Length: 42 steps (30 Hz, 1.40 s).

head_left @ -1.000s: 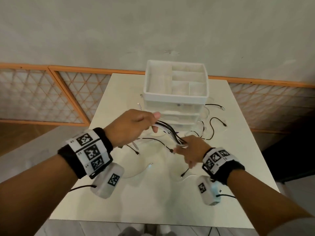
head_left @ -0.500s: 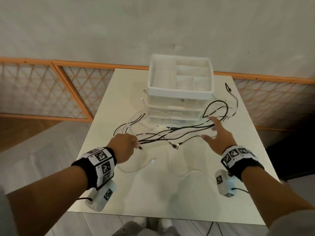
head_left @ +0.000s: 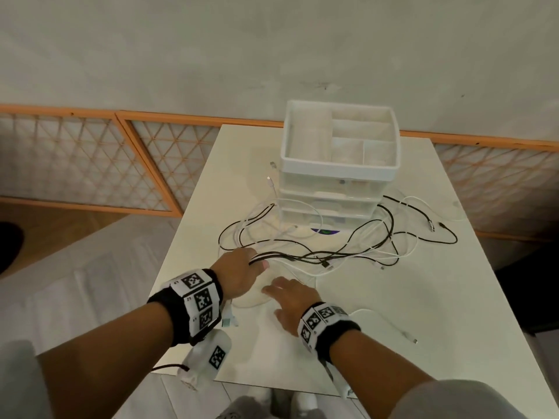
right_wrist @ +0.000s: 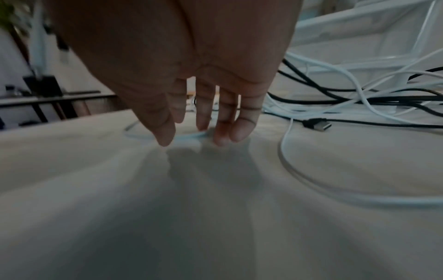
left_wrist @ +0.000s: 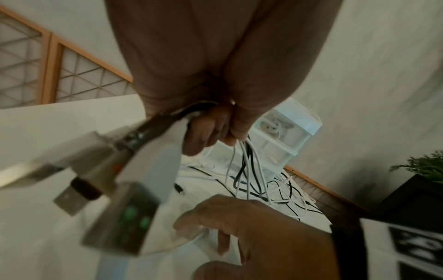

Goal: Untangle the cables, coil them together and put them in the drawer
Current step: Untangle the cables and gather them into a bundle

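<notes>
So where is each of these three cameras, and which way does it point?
Head: on the head, looking down at the table, cables and drawer unit; both forearms show.
Left wrist: along the left hand gripping cables.
Right wrist: along the right hand, fingers straight, low over the table.
All share the cables.

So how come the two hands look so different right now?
The left hand is curled round a bunch of black and white cables, while the right hand holds nothing. The left hand's fingers are bent; the right hand's fingers are straight, reaching down to the table. Both wear black wristbands.
</notes>
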Available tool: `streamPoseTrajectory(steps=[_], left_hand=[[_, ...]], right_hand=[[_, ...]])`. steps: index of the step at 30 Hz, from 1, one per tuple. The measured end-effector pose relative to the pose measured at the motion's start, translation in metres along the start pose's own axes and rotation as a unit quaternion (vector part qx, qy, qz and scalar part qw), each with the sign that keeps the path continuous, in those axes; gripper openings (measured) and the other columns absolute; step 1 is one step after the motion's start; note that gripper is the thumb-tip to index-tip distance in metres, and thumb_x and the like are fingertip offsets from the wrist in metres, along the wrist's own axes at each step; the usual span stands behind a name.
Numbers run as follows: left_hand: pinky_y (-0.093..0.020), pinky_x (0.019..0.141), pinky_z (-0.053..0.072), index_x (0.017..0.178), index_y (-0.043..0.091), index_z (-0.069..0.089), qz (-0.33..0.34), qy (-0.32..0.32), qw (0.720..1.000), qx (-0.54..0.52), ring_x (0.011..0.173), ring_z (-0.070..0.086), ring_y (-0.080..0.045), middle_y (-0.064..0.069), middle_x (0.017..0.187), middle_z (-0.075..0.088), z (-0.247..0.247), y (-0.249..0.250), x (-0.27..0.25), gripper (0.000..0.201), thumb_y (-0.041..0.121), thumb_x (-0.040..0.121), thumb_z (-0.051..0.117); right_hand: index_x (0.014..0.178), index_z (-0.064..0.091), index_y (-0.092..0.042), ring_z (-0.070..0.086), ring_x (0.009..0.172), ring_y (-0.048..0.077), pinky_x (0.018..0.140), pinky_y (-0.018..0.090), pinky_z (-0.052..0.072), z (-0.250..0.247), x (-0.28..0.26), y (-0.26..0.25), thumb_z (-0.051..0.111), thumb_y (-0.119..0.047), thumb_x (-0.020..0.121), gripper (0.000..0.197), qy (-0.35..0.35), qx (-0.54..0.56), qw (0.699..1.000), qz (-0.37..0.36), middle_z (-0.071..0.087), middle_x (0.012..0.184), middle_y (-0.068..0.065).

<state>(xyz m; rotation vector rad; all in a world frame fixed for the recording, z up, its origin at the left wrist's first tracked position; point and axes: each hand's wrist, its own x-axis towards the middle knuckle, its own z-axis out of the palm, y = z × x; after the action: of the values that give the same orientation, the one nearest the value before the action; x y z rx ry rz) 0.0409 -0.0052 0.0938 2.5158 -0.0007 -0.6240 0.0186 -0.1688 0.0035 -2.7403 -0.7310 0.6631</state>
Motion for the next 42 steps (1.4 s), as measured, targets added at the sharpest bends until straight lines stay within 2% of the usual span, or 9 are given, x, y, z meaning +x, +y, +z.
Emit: streamPoseTrajectory(steps=[4, 8, 12, 16, 26, 30, 35, 39, 42], left_hand=[[-0.03, 0.065, 0.037, 0.068, 0.021, 0.041, -0.038, -0.008, 0.997, -0.074, 0.059, 0.045, -0.016, 0.004, 0.063, 0.047, 0.007, -0.006, -0.008, 0.034, 0.033, 0.098, 0.052], [-0.031, 0.062, 0.039, 0.067, 0.015, 0.043, -0.058, -0.01, 0.99, -0.127, 0.055, 0.044, -0.018, 0.0, 0.061, 0.047, 0.007, -0.007, -0.009, 0.032, 0.025, 0.095, 0.055], [-0.026, 0.048, 0.045, 0.073, 0.01, 0.046, -0.067, 0.0, 0.968, -0.24, 0.05, 0.05, -0.019, -0.005, 0.061, 0.048, 0.002, 0.008, -0.006, 0.028, 0.021, 0.098, 0.052], [-0.039, 0.061, 0.057, 0.083, 0.006, 0.049, -0.065, -0.015, 0.921, -0.384, 0.057, 0.062, -0.027, -0.014, 0.068, 0.057, -0.005, 0.04, -0.004, 0.023, 0.019, 0.102, 0.046], [-0.039, 0.077, 0.048, 0.096, 0.007, 0.055, -0.031, 0.075, 0.95, -0.302, 0.082, 0.059, -0.029, -0.013, 0.089, 0.063, -0.002, 0.078, 0.017, 0.02, 0.026, 0.097, 0.05], [-0.042, 0.081, 0.051, 0.096, 0.013, 0.047, -0.044, 0.106, 0.938, -0.327, 0.077, 0.061, -0.028, -0.01, 0.082, 0.064, -0.002, 0.075, 0.015, 0.009, 0.021, 0.098, 0.051], [-0.025, 0.046, 0.036, 0.097, 0.004, 0.058, 0.016, 0.035, 0.961, -0.275, 0.048, 0.043, -0.014, -0.003, 0.065, 0.046, -0.029, 0.074, 0.001, 0.016, 0.015, 0.099, 0.047], [-0.023, 0.052, 0.035, 0.091, 0.002, 0.063, 0.154, 0.001, 0.977, -0.149, 0.045, 0.045, 0.0, 0.007, 0.061, 0.051, -0.053, 0.081, -0.014, 0.019, 0.017, 0.097, 0.055], [-0.012, 0.056, 0.041, 0.1, 0.011, 0.073, 0.217, -0.023, 0.963, -0.16, 0.052, 0.053, 0.006, 0.01, 0.073, 0.067, -0.07, 0.091, -0.024, 0.015, 0.019, 0.094, 0.062]], right_hand=[[0.126, 0.052, -0.014, 0.058, 0.112, 0.034, 0.086, 0.041, 0.048, 0.009, -0.001, 0.001, 0.047, -0.016, 0.095, 0.032, 0.013, -0.062, 0.997, 0.054, 0.051, 0.127, 0.011], [0.125, 0.05, -0.013, 0.058, 0.111, 0.034, 0.091, 0.039, 0.045, 0.006, -0.017, 0.02, 0.044, -0.02, 0.095, 0.032, -0.016, -0.045, 0.993, 0.109, 0.056, 0.124, 0.011], [0.104, 0.061, -0.015, 0.066, 0.093, 0.032, 0.077, 0.028, 0.05, -0.024, -0.036, 0.037, 0.054, -0.017, 0.091, 0.015, 0.054, 0.164, 0.974, 0.144, 0.067, 0.101, 0.011], [0.088, 0.059, -0.011, 0.066, 0.052, 0.026, 0.047, 0.028, 0.052, -0.065, -0.05, 0.024, 0.062, -0.006, 0.09, 0.006, 0.158, 0.425, 0.882, 0.129, 0.064, 0.076, 0.013], [0.078, 0.06, -0.014, 0.066, 0.065, 0.035, 0.057, 0.04, 0.059, -0.069, -0.045, -0.018, 0.07, -0.004, 0.086, 0.017, 0.325, 0.477, 0.813, 0.073, 0.065, 0.074, 0.009], [0.082, 0.066, -0.008, 0.065, 0.061, 0.026, 0.057, 0.037, 0.057, -0.066, -0.051, -0.019, 0.067, 0.002, 0.084, 0.011, 0.298, 0.438, 0.848, 0.015, 0.066, 0.072, -0.001], [0.091, 0.047, -0.033, 0.047, 0.053, 0.007, 0.054, 0.035, 0.048, -0.107, -0.059, -0.009, 0.071, -0.025, 0.071, 0.032, 0.343, 0.315, 0.884, 0.042, 0.056, 0.071, -0.01], [0.121, 0.051, -0.039, 0.045, 0.069, 0.001, 0.064, 0.027, 0.046, -0.153, -0.058, -0.006, 0.075, -0.028, 0.07, 0.057, 0.367, 0.238, 0.899, 0.003, 0.042, 0.089, -0.012], [0.102, 0.069, -0.033, 0.052, 0.074, 0.001, 0.071, 0.019, 0.044, -0.161, -0.048, -0.006, 0.087, -0.027, 0.066, 0.041, 0.313, 0.308, 0.898, -0.022, 0.049, 0.089, -0.003]])
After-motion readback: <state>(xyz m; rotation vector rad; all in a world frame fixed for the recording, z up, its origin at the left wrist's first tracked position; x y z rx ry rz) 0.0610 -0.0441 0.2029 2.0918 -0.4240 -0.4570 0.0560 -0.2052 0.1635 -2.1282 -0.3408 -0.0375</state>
